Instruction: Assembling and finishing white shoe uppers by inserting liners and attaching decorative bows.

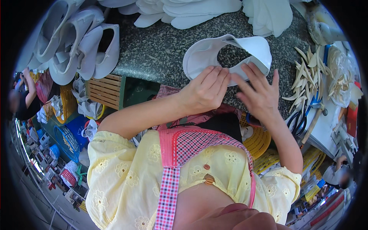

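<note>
A white shoe upper (203, 51), curved into a loop with an oval opening, lies over the stone tabletop in front of me. My left hand (207, 87) pinches its near edge, fingers bunched together. Beside it, my right hand (258, 92) has its fingers spread, some of them resting on the same edge close to the left fingertips. A smooth, glossy part of the upper curves up on the right. Whatever lies between my left fingertips is hidden.
White shoe uppers (86, 50) stand in a row at the left edge. Stacked white sole-shaped pieces (191, 13) lie at the back. To the right are pale curved strips (306, 74), black-handled scissors (297, 123), a hammer (312, 124) and a plastic bag (341, 74).
</note>
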Motion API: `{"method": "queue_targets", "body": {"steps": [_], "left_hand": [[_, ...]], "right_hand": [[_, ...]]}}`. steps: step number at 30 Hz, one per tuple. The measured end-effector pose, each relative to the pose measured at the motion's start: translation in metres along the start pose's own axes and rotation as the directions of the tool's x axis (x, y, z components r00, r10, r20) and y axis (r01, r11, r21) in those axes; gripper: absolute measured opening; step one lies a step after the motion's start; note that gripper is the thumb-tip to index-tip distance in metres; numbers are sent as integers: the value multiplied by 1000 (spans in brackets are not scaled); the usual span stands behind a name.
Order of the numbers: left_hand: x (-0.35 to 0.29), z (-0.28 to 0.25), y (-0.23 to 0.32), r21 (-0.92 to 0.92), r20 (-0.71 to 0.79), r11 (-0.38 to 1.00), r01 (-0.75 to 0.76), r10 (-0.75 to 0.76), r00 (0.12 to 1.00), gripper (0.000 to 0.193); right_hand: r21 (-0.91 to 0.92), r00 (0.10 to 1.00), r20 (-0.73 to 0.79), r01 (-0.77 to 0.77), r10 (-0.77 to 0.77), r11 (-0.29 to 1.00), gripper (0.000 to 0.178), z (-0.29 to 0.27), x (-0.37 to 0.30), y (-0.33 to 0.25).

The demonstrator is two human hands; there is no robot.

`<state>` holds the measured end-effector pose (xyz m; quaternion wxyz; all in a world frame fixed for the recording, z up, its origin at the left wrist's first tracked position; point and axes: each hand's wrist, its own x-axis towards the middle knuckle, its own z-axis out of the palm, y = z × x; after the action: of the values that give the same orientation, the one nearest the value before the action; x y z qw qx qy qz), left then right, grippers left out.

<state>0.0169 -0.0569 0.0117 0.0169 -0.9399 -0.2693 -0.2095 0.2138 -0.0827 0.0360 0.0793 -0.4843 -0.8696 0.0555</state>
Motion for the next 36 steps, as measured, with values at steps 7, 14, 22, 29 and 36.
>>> {"method": "queue_targets", "body": {"steps": [7,14,22,29,36], "left_hand": [[-11,-7,6,-112,181,990,83,-62,982,57],[-21,-19,-7,-180,332,983,47,16,943,70],[-41,-22,-28,-113,295,989,94,-57,954,64],[-31,-61,-54,-430,253,897,101,12,967,35],[45,-33,-80,104,369,867,-487,421,829,45]], "right_hand": [[-142,1000,13,-1,3,990,50,8,-6,0],[-259,991,1,127,-131,958,37,0,-7,23],[-318,972,-120,153,-200,936,26,-6,20,15],[-296,894,-213,325,-394,898,20,-5,31,50],[-455,920,-221,197,-325,869,22,-42,25,65]]}}
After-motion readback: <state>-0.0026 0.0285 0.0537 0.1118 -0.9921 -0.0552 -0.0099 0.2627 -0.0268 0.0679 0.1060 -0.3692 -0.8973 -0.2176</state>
